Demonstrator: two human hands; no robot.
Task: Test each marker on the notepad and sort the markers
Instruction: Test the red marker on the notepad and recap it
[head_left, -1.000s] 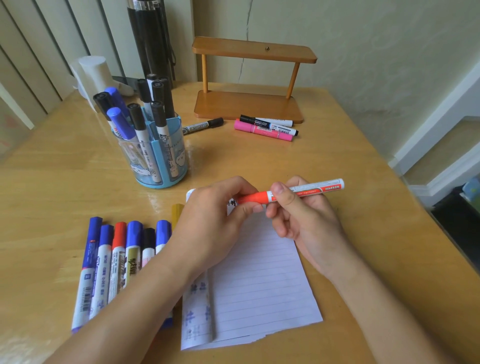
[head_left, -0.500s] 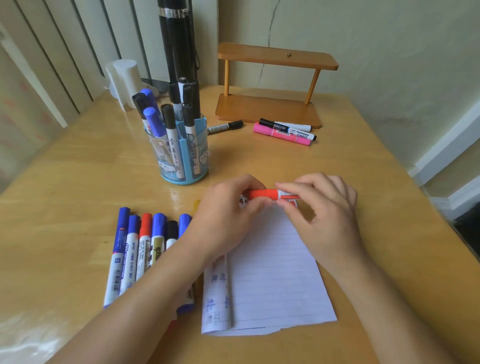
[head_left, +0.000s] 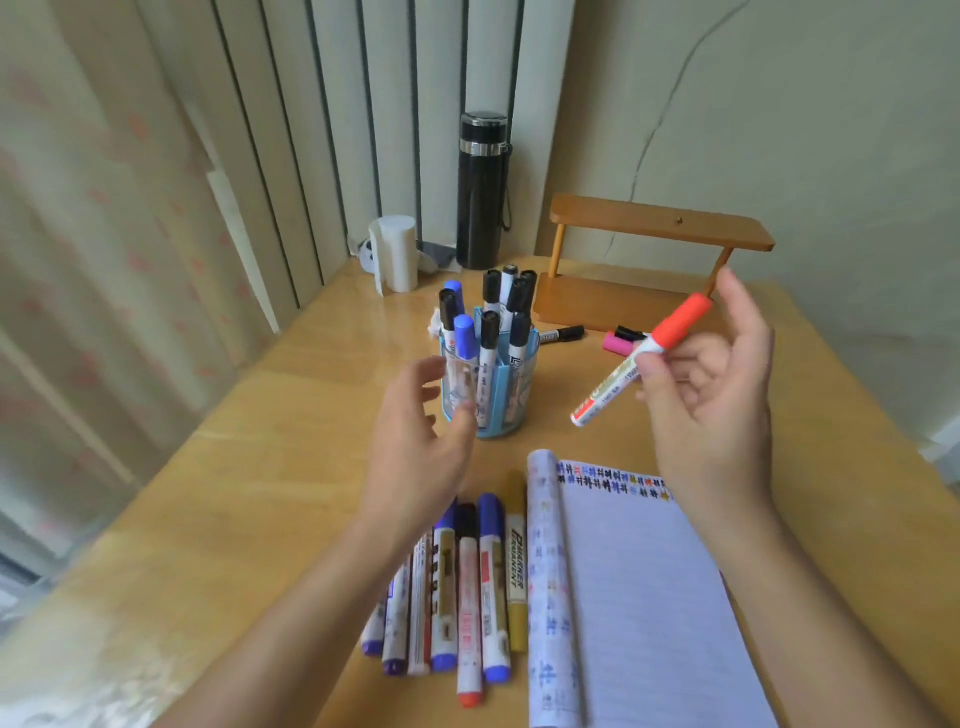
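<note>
My right hand is raised above the table and grips a capped orange marker, cap end up and to the right. Lower and to the left hovers my left hand, empty with fingers spread, just in front of the blue pen holder full of upright black and blue markers. The lined notepad lies under my right forearm, with a row of coloured test marks along its top edge. Left of the pad, several markers lie side by side, partly under my left wrist.
A black flask and a white paper roll stand at the table's far corner. A wooden shelf sits at the back right, with a black marker and a pink marker lying before it.
The cap went back on the orange marker. My left hand let go and moved left toward the holder; my right hand lifted the marker up off the pad. The camera tilted upward.
</note>
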